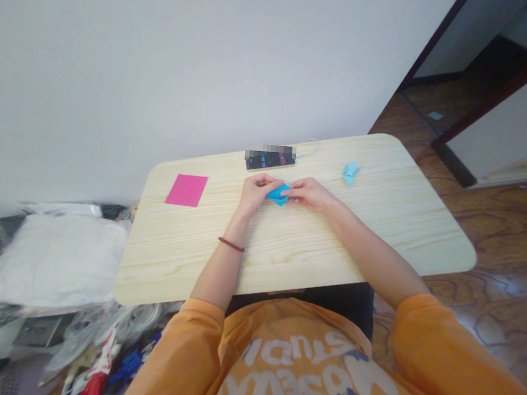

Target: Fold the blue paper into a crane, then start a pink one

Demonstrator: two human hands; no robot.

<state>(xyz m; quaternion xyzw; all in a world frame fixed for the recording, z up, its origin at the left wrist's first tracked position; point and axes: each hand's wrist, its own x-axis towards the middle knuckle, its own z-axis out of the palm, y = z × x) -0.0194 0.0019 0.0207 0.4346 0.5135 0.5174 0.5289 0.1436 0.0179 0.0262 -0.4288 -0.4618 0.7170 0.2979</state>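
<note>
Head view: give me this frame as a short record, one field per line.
Left hand: holding blue paper
Right hand: holding the same paper from the other side
Blue paper: folded, final shape unclear
Pink sheet: flat on table, left of the hands
Phone: on table, beyond the hands
Pale folded piece: on table, right of phone

Bright blue is seen on the folded paper (276, 193), pale turquoise on the origami figure (350, 172), magenta on the square sheet (187, 190). The cream tabletop (195, 250) is streaked with woodgrain, the orange T-shirt (300, 315) printed with whitish lettering (254, 351).
</note>
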